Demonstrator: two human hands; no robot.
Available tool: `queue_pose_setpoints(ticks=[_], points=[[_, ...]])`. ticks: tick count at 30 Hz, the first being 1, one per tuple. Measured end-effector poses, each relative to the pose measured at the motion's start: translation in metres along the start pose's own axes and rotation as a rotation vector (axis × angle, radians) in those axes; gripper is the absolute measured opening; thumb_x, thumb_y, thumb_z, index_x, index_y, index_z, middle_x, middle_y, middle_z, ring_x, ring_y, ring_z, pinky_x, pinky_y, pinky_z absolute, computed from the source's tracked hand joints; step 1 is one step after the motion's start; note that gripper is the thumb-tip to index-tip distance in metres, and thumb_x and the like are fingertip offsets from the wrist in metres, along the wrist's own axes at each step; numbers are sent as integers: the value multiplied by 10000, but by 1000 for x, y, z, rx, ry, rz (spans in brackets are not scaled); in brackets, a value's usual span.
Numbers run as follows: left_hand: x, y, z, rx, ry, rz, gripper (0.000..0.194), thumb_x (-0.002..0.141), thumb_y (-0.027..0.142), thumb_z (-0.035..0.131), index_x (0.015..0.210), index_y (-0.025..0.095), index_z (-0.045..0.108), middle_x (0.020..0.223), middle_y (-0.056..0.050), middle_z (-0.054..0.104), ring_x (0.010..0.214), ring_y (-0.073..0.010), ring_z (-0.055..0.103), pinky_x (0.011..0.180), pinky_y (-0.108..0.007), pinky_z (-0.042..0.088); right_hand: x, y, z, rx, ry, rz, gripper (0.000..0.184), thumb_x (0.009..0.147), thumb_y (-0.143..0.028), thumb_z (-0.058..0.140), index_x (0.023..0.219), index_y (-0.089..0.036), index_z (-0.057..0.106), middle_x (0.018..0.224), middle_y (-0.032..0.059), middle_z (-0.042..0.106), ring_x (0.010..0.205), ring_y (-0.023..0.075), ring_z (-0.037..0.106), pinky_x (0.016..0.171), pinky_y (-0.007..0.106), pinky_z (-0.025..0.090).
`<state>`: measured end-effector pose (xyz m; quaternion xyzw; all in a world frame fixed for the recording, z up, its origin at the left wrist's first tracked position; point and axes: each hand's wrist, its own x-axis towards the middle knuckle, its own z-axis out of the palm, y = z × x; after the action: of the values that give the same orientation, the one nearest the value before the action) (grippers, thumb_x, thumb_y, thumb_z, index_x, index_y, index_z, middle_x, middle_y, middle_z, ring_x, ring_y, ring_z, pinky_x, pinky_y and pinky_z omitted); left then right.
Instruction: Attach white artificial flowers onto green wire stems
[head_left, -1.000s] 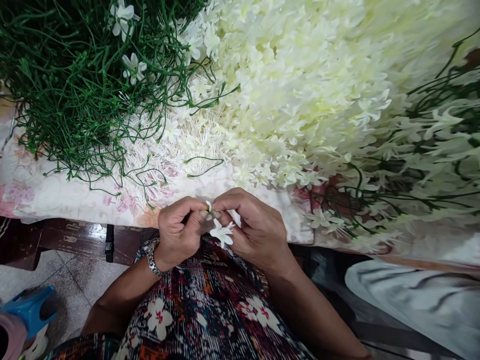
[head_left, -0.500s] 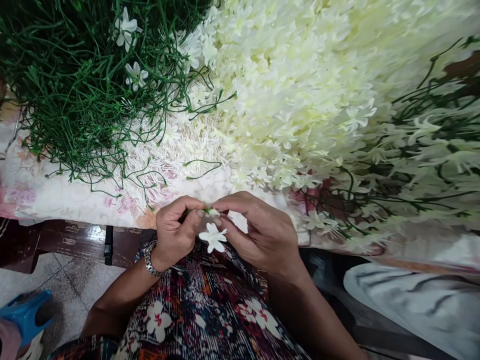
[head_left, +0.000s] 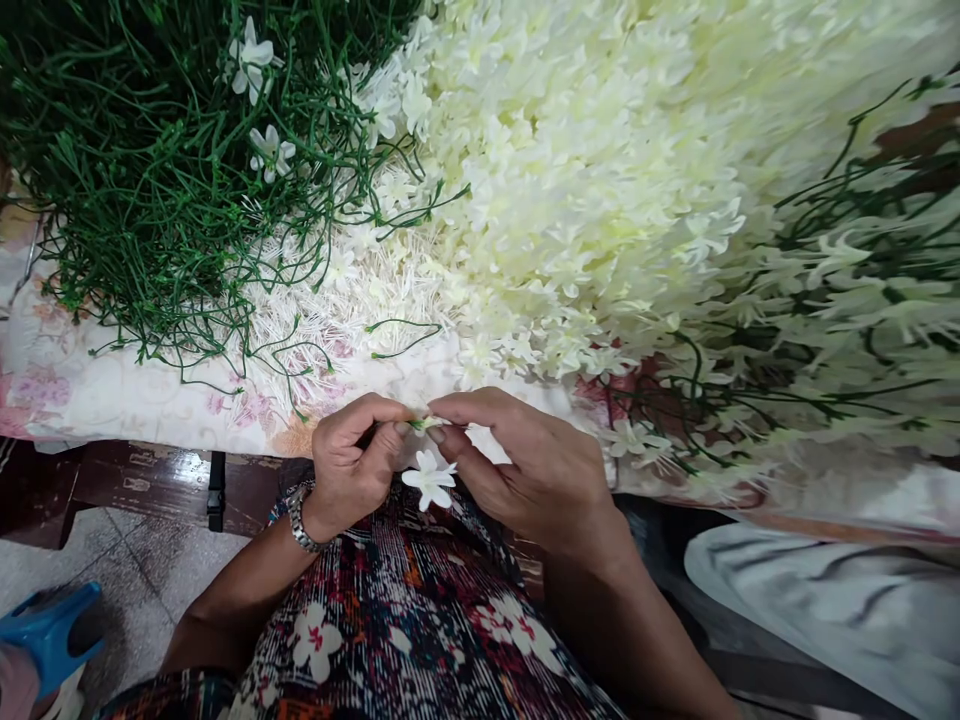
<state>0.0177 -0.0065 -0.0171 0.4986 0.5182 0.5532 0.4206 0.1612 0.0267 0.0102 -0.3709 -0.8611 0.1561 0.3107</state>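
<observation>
Close to the table edge, my left hand (head_left: pixel 360 455) pinches a thin green artificial flower stem (head_left: pixel 418 424) between thumb and forefinger. My right hand (head_left: pixel 536 465) meets it there, its thumb and forefinger closed on a small pale piece at the stem's tip, mostly hidden by the fingers. A white artificial flower (head_left: pixel 430 480) with open petals hangs just below both hands. Beyond them, loose white stamens (head_left: pixel 375 290) lie spread over a floral cloth (head_left: pixel 142 385). A single green stem (head_left: pixel 405 322) rests on top of these.
A heap of green stems (head_left: pixel 150 200) fills the back left, with two white flowers on it. Cream-white blossoms (head_left: pixel 570 180) are piled at the centre and right. Flowers on stems (head_left: pixel 862 310) lie at the far right. A blue plastic object (head_left: pixel 56 635) stands at lower left.
My right hand has shifted slightly right and down, its fingertips still at the stem's tip. The hanging white flower has swung a little to the right.
</observation>
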Motion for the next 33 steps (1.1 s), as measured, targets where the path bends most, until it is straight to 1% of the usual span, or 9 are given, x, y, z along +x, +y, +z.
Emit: queue_pose_setpoints(ticks=[3,6,11,14,19,24,27,30,33], points=[[0,1,-1,-78,15,-95,71,754,201,538,739,156,591,596,9,531,514,-74,462,469,-190,359,-1,1,-2,-7,27,22,205,765,-142,517,955,-216,496,761,10,631,684,123,599,584,228,465],[-2,-1,-2,-259,3,-191,89,756,242,537,748,155,556,563,26,471,465,-59,407,432,-179,330,-2,0,-2,36,71,43,205,751,-147,544,937,-221,506,739,-3,632,661,116,600,561,221,465],[-3,-2,-3,-500,-35,-255,126,699,256,587,725,158,513,547,45,415,428,-46,339,402,-168,285,1,-4,-3,88,65,37,184,755,-139,538,921,-209,505,726,-5,630,650,103,595,547,207,462],[-1,2,-1,-480,-41,-256,108,679,225,604,698,150,529,531,46,424,416,-41,336,394,-158,285,5,-6,-3,91,51,-13,170,770,-132,516,929,-189,500,733,4,631,672,99,593,566,202,463],[0,10,0,-335,14,-228,140,678,273,601,677,145,543,570,19,487,460,-64,406,425,-176,327,6,-5,-2,69,29,-68,180,787,-131,486,956,-191,488,766,7,635,697,97,587,600,208,467],[-2,9,-7,-93,-31,-4,100,729,247,539,702,153,562,579,13,471,501,-81,403,476,-201,324,5,-7,-3,41,-39,-69,172,798,-138,459,961,-175,497,770,18,626,696,98,579,607,208,462],[-2,9,-8,-33,-67,52,97,743,238,516,727,154,562,590,12,464,502,-82,397,477,-204,318,5,-7,-6,29,-105,-62,171,809,-157,436,964,-180,505,773,18,623,688,102,579,589,211,459],[0,8,-7,-128,-64,-10,100,728,246,538,690,156,560,569,17,471,492,-81,406,459,-195,319,6,-6,-8,58,-109,-50,180,807,-169,445,979,-183,498,802,20,623,722,104,580,618,218,469],[2,8,-6,-262,-12,-123,104,701,247,578,657,156,558,557,25,480,462,-70,399,444,-188,326,7,-5,-11,129,-19,-38,238,766,-189,521,1001,-171,485,859,47,612,808,128,567,680,259,479]])
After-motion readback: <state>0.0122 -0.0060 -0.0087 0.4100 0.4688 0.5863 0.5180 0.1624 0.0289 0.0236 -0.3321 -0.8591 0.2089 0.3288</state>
